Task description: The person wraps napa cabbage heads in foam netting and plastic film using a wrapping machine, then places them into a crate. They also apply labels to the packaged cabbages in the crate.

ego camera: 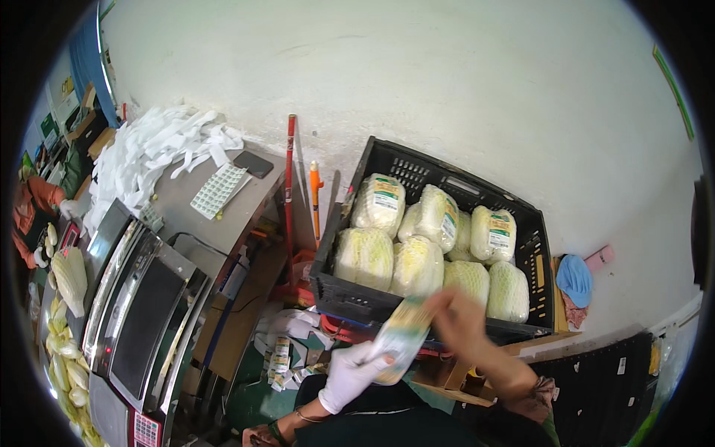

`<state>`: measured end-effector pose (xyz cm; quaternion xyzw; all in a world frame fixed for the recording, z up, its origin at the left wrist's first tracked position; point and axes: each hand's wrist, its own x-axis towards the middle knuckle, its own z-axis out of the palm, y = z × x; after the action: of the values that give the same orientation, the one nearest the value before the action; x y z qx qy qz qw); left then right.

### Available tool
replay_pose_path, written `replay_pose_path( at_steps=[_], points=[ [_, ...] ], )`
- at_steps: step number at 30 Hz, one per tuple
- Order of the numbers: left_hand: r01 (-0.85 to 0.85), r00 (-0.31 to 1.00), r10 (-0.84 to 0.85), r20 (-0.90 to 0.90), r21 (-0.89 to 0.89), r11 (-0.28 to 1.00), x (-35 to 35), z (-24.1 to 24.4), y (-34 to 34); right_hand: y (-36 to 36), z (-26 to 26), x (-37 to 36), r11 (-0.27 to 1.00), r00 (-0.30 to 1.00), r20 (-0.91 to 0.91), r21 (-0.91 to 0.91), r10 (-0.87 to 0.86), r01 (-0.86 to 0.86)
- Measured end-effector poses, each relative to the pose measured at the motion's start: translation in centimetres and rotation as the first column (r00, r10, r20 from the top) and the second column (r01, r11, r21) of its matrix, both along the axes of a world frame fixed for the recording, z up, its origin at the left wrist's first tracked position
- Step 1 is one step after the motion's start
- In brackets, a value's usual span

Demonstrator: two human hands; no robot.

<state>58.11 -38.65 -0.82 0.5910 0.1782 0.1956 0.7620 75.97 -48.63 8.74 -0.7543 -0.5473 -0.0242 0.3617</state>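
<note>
My left hand (354, 373), in a white glove, grips a strip of printed labels (403, 338) by its near end. My bare right hand (459, 321) is blurred by motion, its fingers against the strip's far corner; whether they pinch a label is unclear. Just beyond both hands stands a black plastic crate (357, 304). Several napa cabbages (364, 258) in clear wrap and foam netting fill it in layers. On the upper layer, a cabbage at the left (380, 202), one in the middle (438, 218) and one at the right (492, 234) bear labels.
A wrapping machine (148, 313) stands left, with a netted cabbage (70, 279) beyond it. White foam nets (162, 145), a label sheet (219, 190) and a dark phone (254, 163) lie on the metal table. A red pole (290, 195) leans near the wall. A co-worker (39, 212) is far left.
</note>
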Motion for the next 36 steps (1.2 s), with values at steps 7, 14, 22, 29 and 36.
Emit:
replay_pose_path(
  at_steps=[7,14,22,29,36],
  points=[
    [0.019,1.000,-0.018,-0.016,0.060,0.998,-3.5,-1.8,1.0,9.7,-5.8,9.7,0.998,0.837,-0.547,-0.057,0.000,-0.037],
    [0.051,0.998,-0.047,-0.049,0.102,0.993,-5.3,-0.3,3.8,13.2,-7.9,9.2,0.942,0.864,0.503,-0.305,0.033,0.142],
    [0.109,0.994,-0.108,-0.034,0.037,0.993,-4.3,-0.2,3.8,4.9,-0.5,3.2,0.902,0.662,-0.712,-0.095,0.234,-0.421],
    [-0.215,0.963,0.141,0.229,0.337,0.917,1.6,3.8,1.0,-1.5,0.7,-1.2,0.921,0.908,0.156,-0.031,0.388,-0.388],
    [-0.057,0.998,0.044,0.054,0.261,0.964,2.5,1.7,-0.2,-4.0,-0.4,-0.2,0.951,0.857,0.450,0.050,0.250,-0.304]
  ],
)
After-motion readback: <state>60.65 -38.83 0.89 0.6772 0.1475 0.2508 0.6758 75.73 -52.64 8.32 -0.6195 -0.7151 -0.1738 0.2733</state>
